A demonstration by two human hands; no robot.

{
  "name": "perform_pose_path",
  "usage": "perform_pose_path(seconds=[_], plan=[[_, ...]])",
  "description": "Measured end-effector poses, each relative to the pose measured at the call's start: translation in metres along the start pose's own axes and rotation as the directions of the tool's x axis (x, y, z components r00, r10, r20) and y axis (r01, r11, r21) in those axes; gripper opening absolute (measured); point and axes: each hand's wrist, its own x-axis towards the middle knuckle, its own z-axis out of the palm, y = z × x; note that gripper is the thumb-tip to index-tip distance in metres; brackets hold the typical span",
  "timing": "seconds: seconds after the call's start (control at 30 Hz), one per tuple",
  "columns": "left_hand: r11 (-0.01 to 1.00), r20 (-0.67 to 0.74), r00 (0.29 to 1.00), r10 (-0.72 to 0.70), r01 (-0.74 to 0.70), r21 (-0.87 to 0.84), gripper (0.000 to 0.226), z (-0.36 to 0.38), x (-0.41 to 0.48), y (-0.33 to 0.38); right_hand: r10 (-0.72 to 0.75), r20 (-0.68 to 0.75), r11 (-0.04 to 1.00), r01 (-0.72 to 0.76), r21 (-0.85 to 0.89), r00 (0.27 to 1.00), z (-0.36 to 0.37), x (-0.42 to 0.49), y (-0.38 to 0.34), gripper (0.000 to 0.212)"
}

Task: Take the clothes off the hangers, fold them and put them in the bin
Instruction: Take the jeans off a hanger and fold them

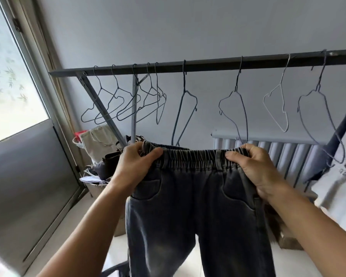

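Left grip [136, 162] is pinching one end of an elastic waistband and right grip [256, 168] is pinching the other end; both are clamped on the cloth, thumbs lying over the front, fingers curling behind. One pair of dark washed jeans [188, 206] is hanging between them, held up in the air below the rail [208, 63] and off every hanger. Two front pockets are showing; both legs are running out past the bottom edge. Nine wire hangers [236, 89] are hooking over the one rail: five bunching at the left end, four spacing out toward the right, one of those white. One shirt [340, 176], white with a dark sleeve and a print, is hanging at the far right, cut by the frame edge; what is carrying it cannot be told. One radiator [284, 154] is standing behind, partly hidden by the jeans. One window [8, 76] is filling the left side. A cloth bag [98, 140] is leaning among dark, jumbled items on the floor below the rail's left end, too cluttered to count.
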Motion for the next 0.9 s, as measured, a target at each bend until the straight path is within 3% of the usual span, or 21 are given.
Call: perform_pose_path(seconds=[0.17,0.37,0.47,0.57,0.63,0.7,0.77,0.87,0.9], plan=[[0.984,-0.227,0.969,0.093,-0.055,0.168,0.033,0.021,-0.023,0.012,-0.189,-0.116,0.966,0.164,-0.202,0.975,0.026,-0.015,-0.008,0.022],[0.97,-0.192,0.955,0.227,-0.204,0.13,0.026,0.05,-0.052,0.035,-0.332,-0.12,0.908,0.282,-0.309,0.936,0.062,-0.03,-0.017,0.025],[0.955,-0.122,0.947,0.296,-0.289,0.069,0.021,0.058,-0.056,0.04,-0.336,-0.12,0.929,0.307,-0.208,0.934,0.074,-0.035,-0.02,0.029],[0.948,-0.08,0.946,0.314,-0.317,-0.023,0.02,0.055,-0.06,0.043,-0.253,-0.089,0.966,0.257,0.038,0.963,0.079,-0.041,-0.026,0.033],[0.942,-0.007,0.949,0.315,-0.313,-0.118,0.029,0.051,-0.063,0.046,-0.21,-0.009,0.963,0.209,0.169,0.978,0.08,-0.045,-0.027,0.047],[0.932,0.091,0.937,0.337,-0.319,-0.169,0.037,0.046,-0.062,0.046,-0.223,0.043,0.968,0.216,0.127,0.974,0.081,-0.047,-0.026,0.062],[0.931,0.129,0.935,0.331,-0.301,-0.205,0.039,0.041,-0.057,0.039,-0.2,0.032,0.976,0.196,0.099,0.979,0.083,-0.045,-0.023,0.054],[0.935,-0.046,0.955,0.293,-0.297,-0.192,0.024,0.028,-0.045,0.026,-0.122,-0.001,0.974,0.12,0.191,0.993,0.081,-0.035,-0.026,0.035],[0.952,-0.097,0.961,0.258,-0.27,-0.142,0.035,0.023,-0.039,0.019,-0.114,0.004,0.973,0.111,0.2,0.993,0.079,-0.032,-0.027,0.031]])
